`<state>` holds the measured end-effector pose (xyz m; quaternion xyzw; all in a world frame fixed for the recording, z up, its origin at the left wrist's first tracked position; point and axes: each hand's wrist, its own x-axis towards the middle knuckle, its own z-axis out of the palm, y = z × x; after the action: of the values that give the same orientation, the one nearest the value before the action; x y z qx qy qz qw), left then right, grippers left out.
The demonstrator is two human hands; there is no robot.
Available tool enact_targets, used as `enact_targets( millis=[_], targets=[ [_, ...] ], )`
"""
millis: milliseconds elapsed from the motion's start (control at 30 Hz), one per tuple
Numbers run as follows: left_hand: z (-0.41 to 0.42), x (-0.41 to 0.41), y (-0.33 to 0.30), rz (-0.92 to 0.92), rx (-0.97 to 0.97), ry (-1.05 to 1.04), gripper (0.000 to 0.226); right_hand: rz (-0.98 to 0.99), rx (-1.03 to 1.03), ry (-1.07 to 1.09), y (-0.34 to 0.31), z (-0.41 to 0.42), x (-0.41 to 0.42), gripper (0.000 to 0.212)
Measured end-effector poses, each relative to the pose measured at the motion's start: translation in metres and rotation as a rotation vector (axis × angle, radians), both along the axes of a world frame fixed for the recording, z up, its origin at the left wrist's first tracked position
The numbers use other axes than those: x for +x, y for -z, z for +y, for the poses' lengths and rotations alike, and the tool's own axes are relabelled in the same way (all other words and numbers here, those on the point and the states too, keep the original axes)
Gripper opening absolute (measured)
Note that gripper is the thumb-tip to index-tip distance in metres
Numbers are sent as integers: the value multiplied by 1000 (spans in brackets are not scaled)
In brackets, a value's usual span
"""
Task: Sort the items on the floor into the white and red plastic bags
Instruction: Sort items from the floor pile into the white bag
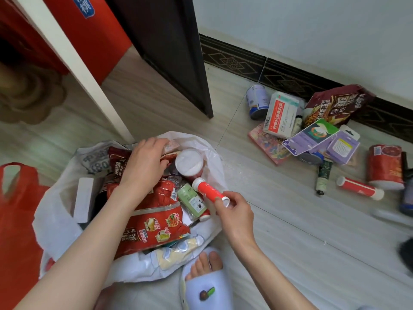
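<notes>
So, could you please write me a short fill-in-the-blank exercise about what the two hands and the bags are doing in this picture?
1. The right hand holds a small red tube with a ____ cap over the bag.
2. The left hand reaches into the ____ plastic bag.
3. The crumpled red plastic bag lies on the person's ____ side.
4. A matching red tube lies on the ____.

Missing words: white; white; left; floor

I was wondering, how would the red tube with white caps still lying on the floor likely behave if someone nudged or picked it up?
The red tube lies on its side on the smooth floor, so a nudge would probably roll it. It looks like rigid plastic, so likely stiff. Being slim, it seems light and easy to pinch.
</notes>
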<state>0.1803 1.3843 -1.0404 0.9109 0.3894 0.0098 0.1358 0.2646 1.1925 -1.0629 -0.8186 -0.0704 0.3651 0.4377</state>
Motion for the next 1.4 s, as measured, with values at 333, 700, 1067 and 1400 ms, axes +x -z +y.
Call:
enact_targets(
  millis=[333, 700, 1067, 1400],
  targets=[
    [-5, -9, 8, -44, -260, -53, 48, -175, 120, -322, -6, 15, -18, 17],
    [-47, -30, 7, -16, -163, 48, 51, -239, 103, -447, 9, -5, -5, 33],
    [-172, 53, 47, -212, -155, 375, 43, -293, -225, -18, 30, -151, 101, 37],
    [-215, 183, 94, -74, -232, 655, 47, -659, -523, -306, 35, -205, 237, 44]
  ],
)
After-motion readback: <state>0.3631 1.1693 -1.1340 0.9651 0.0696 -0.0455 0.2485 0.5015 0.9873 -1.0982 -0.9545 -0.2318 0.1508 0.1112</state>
